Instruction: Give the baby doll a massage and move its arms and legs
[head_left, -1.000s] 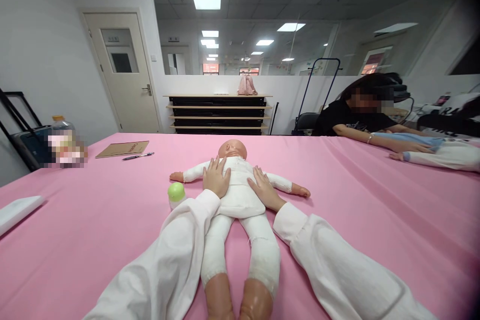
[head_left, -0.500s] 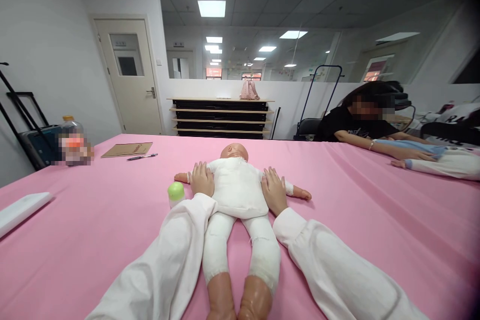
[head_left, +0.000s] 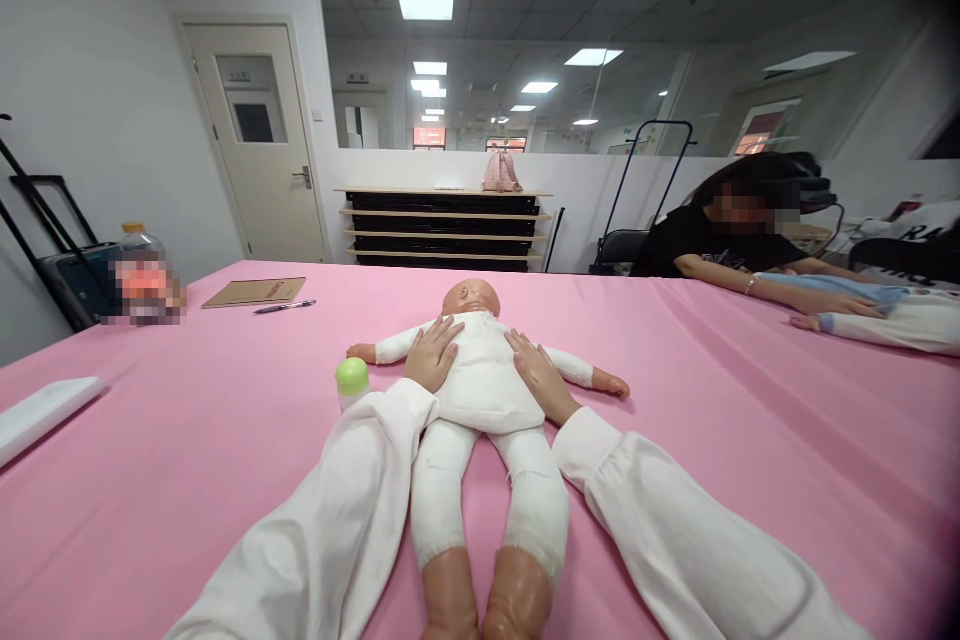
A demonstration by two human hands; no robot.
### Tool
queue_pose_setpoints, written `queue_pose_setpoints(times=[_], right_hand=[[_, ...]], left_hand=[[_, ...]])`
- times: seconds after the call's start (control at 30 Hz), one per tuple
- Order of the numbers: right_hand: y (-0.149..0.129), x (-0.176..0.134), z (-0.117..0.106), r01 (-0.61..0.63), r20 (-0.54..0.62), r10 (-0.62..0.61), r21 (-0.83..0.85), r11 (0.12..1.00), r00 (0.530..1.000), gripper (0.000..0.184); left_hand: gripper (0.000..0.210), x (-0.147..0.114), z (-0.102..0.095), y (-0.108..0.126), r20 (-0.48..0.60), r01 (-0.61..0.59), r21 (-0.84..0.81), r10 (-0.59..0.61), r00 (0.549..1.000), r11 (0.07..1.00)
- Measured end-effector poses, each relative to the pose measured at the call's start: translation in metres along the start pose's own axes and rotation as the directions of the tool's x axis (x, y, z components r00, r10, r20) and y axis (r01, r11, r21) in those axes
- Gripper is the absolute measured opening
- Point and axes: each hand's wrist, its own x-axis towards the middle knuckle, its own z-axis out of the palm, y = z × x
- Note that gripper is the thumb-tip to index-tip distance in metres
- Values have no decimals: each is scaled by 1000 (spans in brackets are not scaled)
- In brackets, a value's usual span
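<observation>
A baby doll (head_left: 487, 385) with a white cloth body lies on its back on the pink-covered table (head_left: 225, 420), its head away from me and its arms spread. My left hand (head_left: 435, 354) rests flat on the left side of its chest, fingers stretched out. On the right side of the chest lies my right hand (head_left: 541, 378), its fingers also extended. Neither hand grips anything. Beside my left wrist stands a small bottle with a green cap (head_left: 352, 380), its lower part partly hidden by my sleeve.
A pen (head_left: 285, 307) and a brown notebook (head_left: 255, 292) lie at the far left, near a plastic drink bottle (head_left: 142, 270). A white object (head_left: 49, 415) sits at the left edge. Far right, another person (head_left: 739, 240) bends over a second doll (head_left: 900, 320).
Both my hands have slid inward from the doll's sides and upper arms onto its chest, nearer each other. The camera view has shifted slightly.
</observation>
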Motion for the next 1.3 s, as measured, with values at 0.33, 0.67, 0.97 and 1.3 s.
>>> queue_pose_setpoints(times=[0.33,0.67,0.97,1.3], right_hand=[[12,1,0,-116,-96,95,-240,964,991,47],[14,-1,1,-287,-313,183,-328,900,932,43],[7,0,-3,-22,-107,6,-146,989,994,48],[12,-1,2,-175,-151,128,-360,917,980,47]], left_hand=[[40,1,3,-15,-144,352,138,-332,932,926],[36,0,1,-20,-389,396,71,-340,856,916],[43,-1,3,-11,-252,1,-73,-19,968,997],[41,2,1,-10,-168,366,156,-340,925,918]])
